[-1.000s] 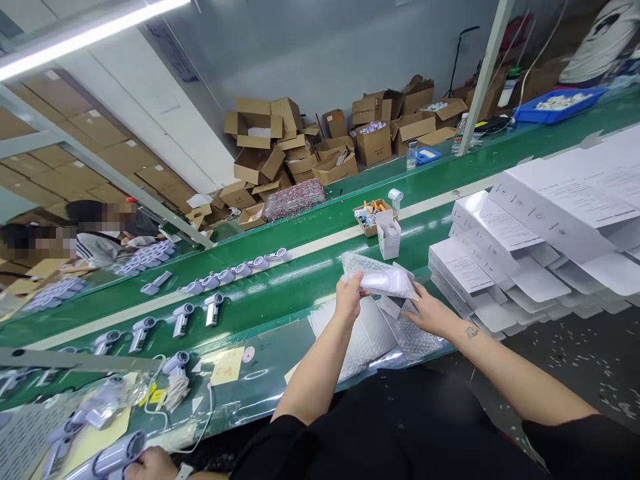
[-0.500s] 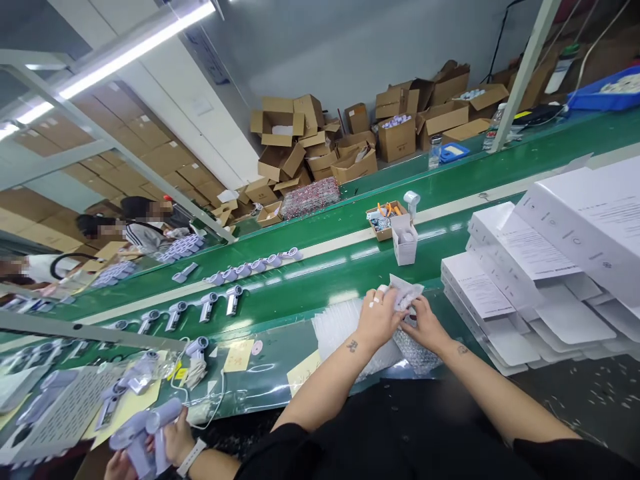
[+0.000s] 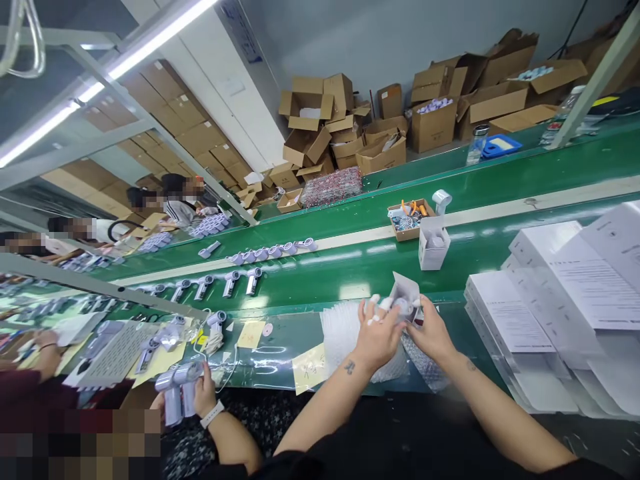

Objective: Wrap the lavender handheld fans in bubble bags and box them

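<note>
A small open white box (image 3: 406, 290) with its flap raised is between my two hands, a wrapped, pale round item showing in its opening. Against the left side of the box is my left hand (image 3: 377, 333), white covers on some fingertips, its fingers spread over the item and rim. The right side of the box is gripped by my right hand (image 3: 429, 328), fingers curled round it. Beneath my hands lie white foam sleeves (image 3: 343, 337) and bubble wrap (image 3: 425, 363) on the green bench.
White flattened boxes (image 3: 515, 313) are stacked at the right. Beyond my hands stand another white box (image 3: 434, 247) and a carton of small parts (image 3: 404, 230). Lilac handheld devices (image 3: 230, 283) line the green belt. At the lower left, a neighbour's hand (image 3: 204, 392) holds similar devices.
The view has shifted, moving most of the scene. The box between my hands now shows its open top and raised flap, and my left fingers are more spread.
</note>
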The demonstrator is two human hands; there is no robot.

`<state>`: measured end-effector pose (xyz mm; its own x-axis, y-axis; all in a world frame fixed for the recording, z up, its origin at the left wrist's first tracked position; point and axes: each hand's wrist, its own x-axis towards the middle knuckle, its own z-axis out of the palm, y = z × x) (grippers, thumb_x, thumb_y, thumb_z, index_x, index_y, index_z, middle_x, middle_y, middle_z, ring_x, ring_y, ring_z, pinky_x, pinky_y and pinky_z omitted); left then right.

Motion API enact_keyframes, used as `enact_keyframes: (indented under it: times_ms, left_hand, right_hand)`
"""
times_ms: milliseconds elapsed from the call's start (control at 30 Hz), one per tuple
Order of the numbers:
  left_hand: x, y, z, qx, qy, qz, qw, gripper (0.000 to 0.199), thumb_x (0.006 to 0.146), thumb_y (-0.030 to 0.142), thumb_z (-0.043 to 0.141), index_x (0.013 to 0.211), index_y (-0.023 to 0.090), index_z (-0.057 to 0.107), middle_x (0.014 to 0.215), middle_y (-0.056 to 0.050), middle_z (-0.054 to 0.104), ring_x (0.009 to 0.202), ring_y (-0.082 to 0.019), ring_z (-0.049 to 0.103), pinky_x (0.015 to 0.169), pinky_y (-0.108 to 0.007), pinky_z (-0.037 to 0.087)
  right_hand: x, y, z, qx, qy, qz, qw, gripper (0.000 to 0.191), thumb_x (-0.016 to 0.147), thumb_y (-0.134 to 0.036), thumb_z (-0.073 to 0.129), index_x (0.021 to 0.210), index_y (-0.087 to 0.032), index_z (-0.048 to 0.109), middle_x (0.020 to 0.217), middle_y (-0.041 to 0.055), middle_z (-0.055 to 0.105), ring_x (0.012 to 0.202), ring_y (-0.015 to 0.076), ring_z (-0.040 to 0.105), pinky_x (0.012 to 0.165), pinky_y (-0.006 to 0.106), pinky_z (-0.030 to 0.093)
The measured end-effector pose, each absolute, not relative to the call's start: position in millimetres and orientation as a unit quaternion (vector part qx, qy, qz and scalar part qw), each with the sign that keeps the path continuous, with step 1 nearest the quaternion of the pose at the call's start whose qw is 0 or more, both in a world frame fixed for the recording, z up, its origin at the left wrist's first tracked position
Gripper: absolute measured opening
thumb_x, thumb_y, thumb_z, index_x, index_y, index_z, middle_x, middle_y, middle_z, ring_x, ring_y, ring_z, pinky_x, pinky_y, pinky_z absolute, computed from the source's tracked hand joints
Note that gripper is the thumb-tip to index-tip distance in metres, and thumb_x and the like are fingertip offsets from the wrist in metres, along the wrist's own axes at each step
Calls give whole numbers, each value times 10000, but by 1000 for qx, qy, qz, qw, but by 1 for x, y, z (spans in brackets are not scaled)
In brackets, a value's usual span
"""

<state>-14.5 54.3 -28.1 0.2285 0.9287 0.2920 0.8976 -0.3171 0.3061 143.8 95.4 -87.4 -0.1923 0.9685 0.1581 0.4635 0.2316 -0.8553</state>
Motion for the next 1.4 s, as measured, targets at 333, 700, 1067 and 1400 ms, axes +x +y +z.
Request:
enact_keyframes:
  times_ms: [333,700,1067,1400]
  left_hand:
    - [-50,-14,-50,465,722,346,378,359,846,456,458,761,158,640,693,-32,609,710,-173,537,663,-276,399]
    - [-53,-68,-82,320,742,362,465,415,771,552,509,698,154,604,564,-3,516,590,-148,492,574,-262,393]
    - [-51,-65,-78,400,694,320,505,274,789,370,510,725,138,641,666,-11,588,667,-137,509,656,-253,393]
    - [-26,-48,-57,740,551,184,338,405,775,405,597,1116,188,575,1024,-90,608,965,-225,533,835,-331,430]
  right_hand:
    - [61,268,-42,-504,-740,337,291,551,633,-135,526,1154,-195,358,949,78,583,828,238,578,713,327,447]
    - [35,281,-91,-491,-755,338,271,528,673,-129,504,1186,-181,391,1178,108,527,991,204,543,811,298,440]
    - [165,106,-171,-746,-572,318,124,474,547,-417,680,903,-134,548,895,225,608,903,420,579,682,577,454]
    - [172,88,-123,-698,-511,424,267,244,619,-279,574,840,-178,563,711,98,634,867,341,616,724,441,478]
